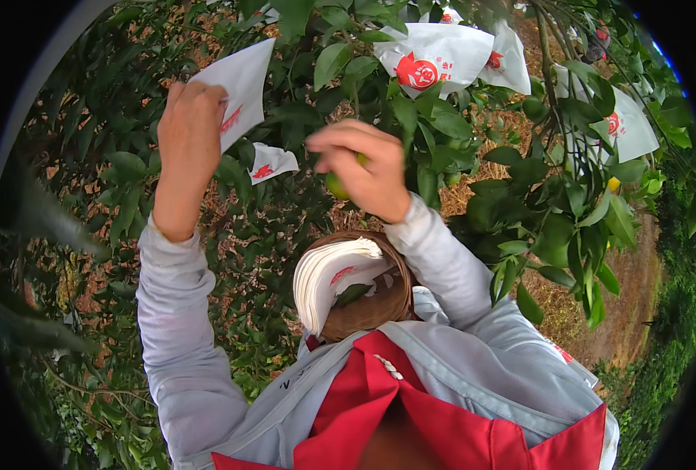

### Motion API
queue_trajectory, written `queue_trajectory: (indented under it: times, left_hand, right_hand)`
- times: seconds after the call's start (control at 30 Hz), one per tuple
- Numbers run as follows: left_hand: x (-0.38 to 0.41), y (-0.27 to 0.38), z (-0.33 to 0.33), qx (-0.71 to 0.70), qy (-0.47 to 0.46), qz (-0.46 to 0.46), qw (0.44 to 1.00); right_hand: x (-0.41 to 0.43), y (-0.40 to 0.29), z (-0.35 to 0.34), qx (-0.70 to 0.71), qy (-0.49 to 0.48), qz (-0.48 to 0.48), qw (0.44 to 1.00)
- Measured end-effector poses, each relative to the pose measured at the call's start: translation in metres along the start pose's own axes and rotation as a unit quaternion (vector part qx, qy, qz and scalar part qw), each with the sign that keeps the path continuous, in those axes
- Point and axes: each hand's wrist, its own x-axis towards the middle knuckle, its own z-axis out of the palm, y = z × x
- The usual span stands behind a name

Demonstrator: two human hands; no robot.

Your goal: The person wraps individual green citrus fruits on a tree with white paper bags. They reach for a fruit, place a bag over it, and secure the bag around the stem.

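My left hand, raised at the left, grips a white paper fruit bag with a red print. Near the middle, my right hand is slightly blurred, its fingers curled beside a green citrus fruit among the leaves. The hand partly covers the fruit, and whether the fingers touch it I cannot tell. Below the hands, against my chest, hangs a round brown wicker basket. A thick stack of white paper bags stands curved along its left side, with a green leaf near it.
Leafy citrus branches surround both hands. White bags hang at the upper right, another farther right, and a small one between my hands. A branch droops at the right. Beyond it runs a strip of bare ground.
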Motion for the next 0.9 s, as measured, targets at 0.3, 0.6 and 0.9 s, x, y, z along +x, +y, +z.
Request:
queue_trajectory:
  times: [0.3, 0.6, 0.9]
  left_hand:
    - [0.031, 0.030, 0.101, -0.010, -0.181, 0.041, 0.983]
    - [0.013, 0.035, 0.138, -0.204, -0.231, 0.099, 0.946]
    - [0.009, 0.032, 0.124, -0.255, -0.130, 0.114, 0.951]
  right_hand:
    - [-0.021, 0.064, -0.114, -0.062, 0.180, 0.226, 0.955]
    - [0.058, 0.148, -0.093, 0.163, 0.034, 0.156, 0.974]
    - [0.095, 0.180, -0.087, 0.202, -0.034, 0.163, 0.965]
